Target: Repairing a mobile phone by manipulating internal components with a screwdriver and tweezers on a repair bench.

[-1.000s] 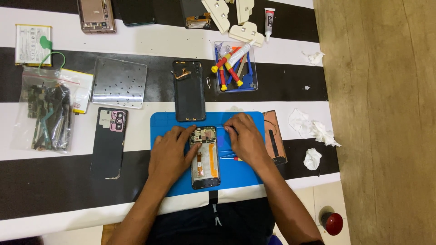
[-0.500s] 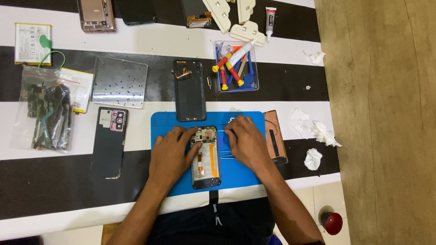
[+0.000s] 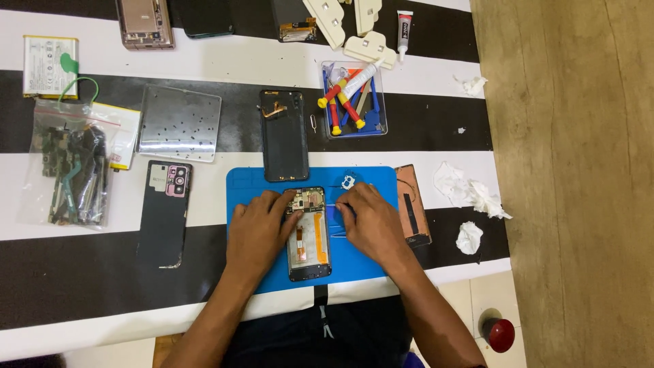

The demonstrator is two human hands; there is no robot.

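An opened smartphone (image 3: 308, 234), its back cover off and its board and orange flex cable showing, lies lengthwise on a blue work mat (image 3: 368, 255) at the near edge of the black-and-white striped bench (image 3: 204, 61). The left hand (image 3: 257, 230) rests flat beside the phone, fingertips touching its upper left corner; its grip is loose, pressing rather than grasping. The right hand (image 3: 371, 223) sits just right of the phone with fingers curled toward its upper edge, pinching a thin tool, probably tweezers (image 3: 335, 204) (too slender to name with certainty). Above the phone, a black back cover (image 3: 284, 135) lies partly on the mat. A copper-coloured panel (image 3: 412, 204) lies at the mat's right edge. Farther back stands a clear tray (image 3: 354, 102) of red-and-yellow screwdrivers, and left of the cover a metal plate (image 3: 179, 123) dotted with small screws. Another dark phone back (image 3: 164, 213) lies left of the mat, a bag of parts (image 3: 70, 170) farther left. Crumpled tissues (image 3: 470, 197) lie to the right.
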